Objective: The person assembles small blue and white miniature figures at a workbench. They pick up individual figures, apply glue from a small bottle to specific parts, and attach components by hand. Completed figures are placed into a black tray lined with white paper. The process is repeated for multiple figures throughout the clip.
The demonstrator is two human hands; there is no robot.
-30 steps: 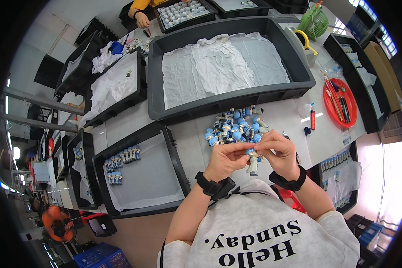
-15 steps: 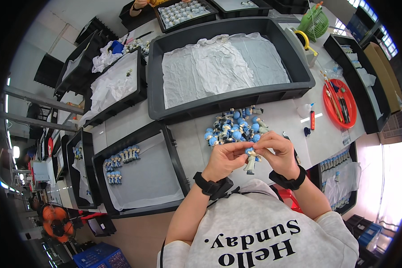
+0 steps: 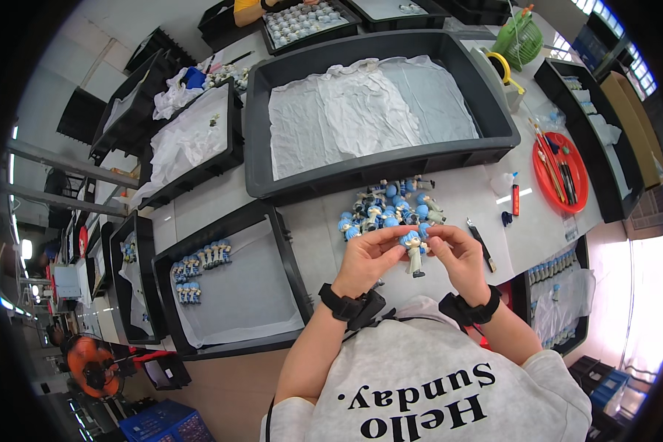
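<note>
Between my hands stands a small figurine (image 3: 414,254) with light-blue hair and pale clothing, upright with its legs toward me. My left hand (image 3: 368,258) pinches it between thumb and fingers at the head and side. From the other side, the thumb and index fingertip of my right hand (image 3: 460,258) hold its head and shoulder. Just beyond my fingers lies a loose pile of similar blue-haired figurines (image 3: 387,206), some in dark blue; my hands hide its near edge.
A large black tray (image 3: 383,166) lined with white sheets lies beyond the pile. To the left, another black tray (image 3: 291,269) holds rows of figurines. At right are a utility knife (image 3: 482,244), a red marker (image 3: 516,200) and a red dish (image 3: 583,184) of brushes. A co-worker's sleeve (image 3: 247,11) shows far off.
My right fingers have moved from the top of the figurine's head to its side, uncovering its head. The hands are slightly farther apart. The co-worker's arm has shifted over the far tray.
</note>
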